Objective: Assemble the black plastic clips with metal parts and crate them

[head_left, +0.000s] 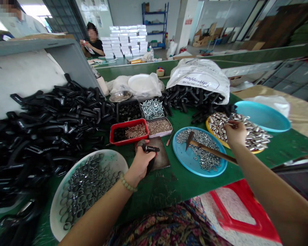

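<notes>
L hand (141, 162), a bead bracelet (128, 182) on its wrist, is closed round a black plastic handle (152, 149), gripping it over the dark metal plate (163, 160) on the green bench (156, 191); can't tell if handle & plate touch. R hand (236, 132) is over the yellow tray (208, 128) of shiny metal sleeves (255, 133), fingertips drawn together among them; can't tell from here if it's got one.

Btwn the two hands, nearer the R, a blue tray (178, 163) w/ small metal nuts (207, 162). A hammer (213, 151) lies across it, head over the nuts, wooden shaft running past the rim toward the R forearm. Just beyond the plate: red tray (112, 136) w/ black bits & coppery pins (136, 131); behind it, a box of silvery screws (152, 108).

White basin (53, 212) of metal rings (78, 194) is beside the L forearm; a big heap of black handles (53, 119) is farther L. More black parts spill from a white polypropylene sack (200, 77) at the back. Across the way, a seated co-worker (96, 46) is next to stacked white boxes (128, 42).
</notes>
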{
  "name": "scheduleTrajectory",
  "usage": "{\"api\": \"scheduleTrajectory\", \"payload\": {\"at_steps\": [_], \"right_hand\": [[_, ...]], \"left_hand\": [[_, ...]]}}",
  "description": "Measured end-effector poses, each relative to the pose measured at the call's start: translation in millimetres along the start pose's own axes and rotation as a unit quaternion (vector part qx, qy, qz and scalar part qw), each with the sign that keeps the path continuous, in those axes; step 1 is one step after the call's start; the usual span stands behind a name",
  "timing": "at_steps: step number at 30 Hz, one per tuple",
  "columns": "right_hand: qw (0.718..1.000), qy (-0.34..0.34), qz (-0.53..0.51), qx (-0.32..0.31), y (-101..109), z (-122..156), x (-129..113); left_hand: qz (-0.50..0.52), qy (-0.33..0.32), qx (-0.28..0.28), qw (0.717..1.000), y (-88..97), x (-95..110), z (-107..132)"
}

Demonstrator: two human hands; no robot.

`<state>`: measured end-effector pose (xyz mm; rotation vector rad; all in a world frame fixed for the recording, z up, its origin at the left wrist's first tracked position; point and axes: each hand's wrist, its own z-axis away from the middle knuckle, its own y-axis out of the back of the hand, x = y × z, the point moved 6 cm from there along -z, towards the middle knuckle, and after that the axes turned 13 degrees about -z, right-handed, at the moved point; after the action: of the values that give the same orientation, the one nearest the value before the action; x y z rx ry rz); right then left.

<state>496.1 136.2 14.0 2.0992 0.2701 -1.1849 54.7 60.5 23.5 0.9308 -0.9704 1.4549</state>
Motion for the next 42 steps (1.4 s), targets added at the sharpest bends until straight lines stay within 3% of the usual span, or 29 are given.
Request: {"api": "scheduleTrajectory", "payload": {"at_steps": [3, 5, 10, 15, 19, 26, 32, 42], "right_hand": [[0.997, 0.019, 0.011, -0.075, -4, 2, -8], [0.995, 0.014, 0.022, -0.092, -4, 3, -8], [0.995, -0.042, 0.021, -0.084, -4, 1, 1], [0.994, -0.085, -0.029, -0.058, -7, -5, 9], [0.996, -0.04, -0.019, -0.073, -6, -5, 2], [0.981, 0.12, 0.076, -0.133, -6, 10, -15], [0.979, 0.145, 0.118, -0.084, -5, 8, -15], [0.959, 0.185, 0.134, -0.166, -11, 10, -38]], "left_hand": [[-0.019, -0.005, 0.01, 1.0, 1.0, 1, 1], [-0.024, -0.004, 0.01, 1.0, 0.8, 1, 2], [0.006, 0.011, -0.001, 1.0, -0.4, -2, 2], [0.088, 0.084, -0.035, 0.992, -4.1, -7, 3], [0.064, 0.064, -0.029, 0.995, -3.9, -6, 2], [-0.041, 0.01, 0.005, 0.999, -2.5, -4, 0], [-0.071, 0.009, 0.015, 0.997, 3.9, -5, -1], [-0.084, 0.016, 0.031, 0.996, 8.2, -7, -1]]}}
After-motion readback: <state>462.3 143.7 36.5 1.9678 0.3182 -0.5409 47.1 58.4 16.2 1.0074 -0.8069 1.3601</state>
